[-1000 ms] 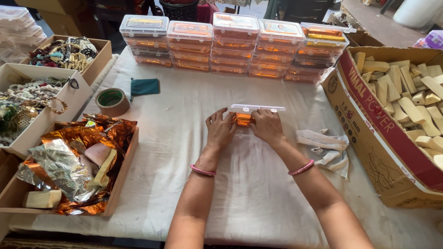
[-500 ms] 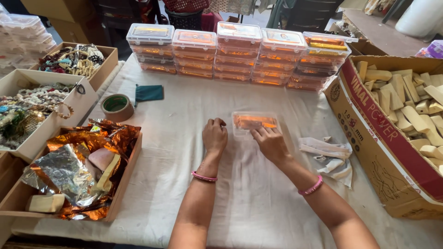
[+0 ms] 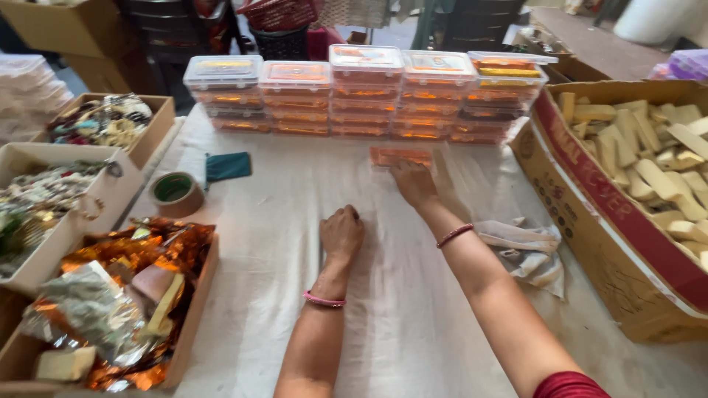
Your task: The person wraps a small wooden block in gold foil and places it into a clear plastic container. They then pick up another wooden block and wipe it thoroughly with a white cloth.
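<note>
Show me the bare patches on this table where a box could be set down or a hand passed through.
Widest bare cloth lies between the left hand and the tape roll, above the foil tray. Another strip runs between the green pouch and the small box under the right hand. Crowded: the stacked boxes along the back, and the bags beside the big carton.

Clear orange-filled boxes (image 3: 369,92) stacked along the table's far edge — one more box (image 3: 400,156) lies before them.
</note>
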